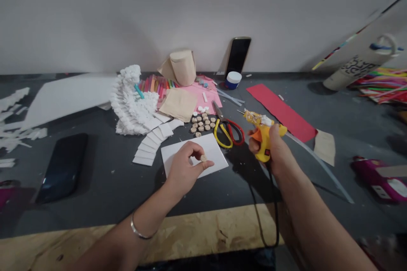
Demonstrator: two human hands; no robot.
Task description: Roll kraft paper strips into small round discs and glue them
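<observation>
In the head view, the left hand [186, 165] is near the middle of the frame, pinching a small tan disc [203, 158] between thumb and forefinger, above a white card [216, 148]. Right of centre, the right hand [275, 148] is wrapped around the grip of a yellow glue gun [263, 146], fingers by its orange trigger. The nozzle [241, 111] points to the left of the frame, apart from the disc.

The likeliest trouble, I judge, is a burn: the disc is so small that the fingertips nearly cover it, so a hot nozzle or excess glue brought to it could easily meet skin. Whether the gun is hot cannot be told. A loose pinch could also let the disc drop onto the card or roll off it.

The scissors [224, 120], open-handled at the card's upper right corner, lie between the card and the gun; a low sweep of the gun could knock them into the loose tan discs [201, 125] beside them. The black cord [276, 207] hangs in a loop over the desk [111, 199] edge at the lower right and might snag and tug the gun. The long glue stick [333, 176] trailing behind it could catch the red paper strip [280, 112] if the gun swings.
</observation>
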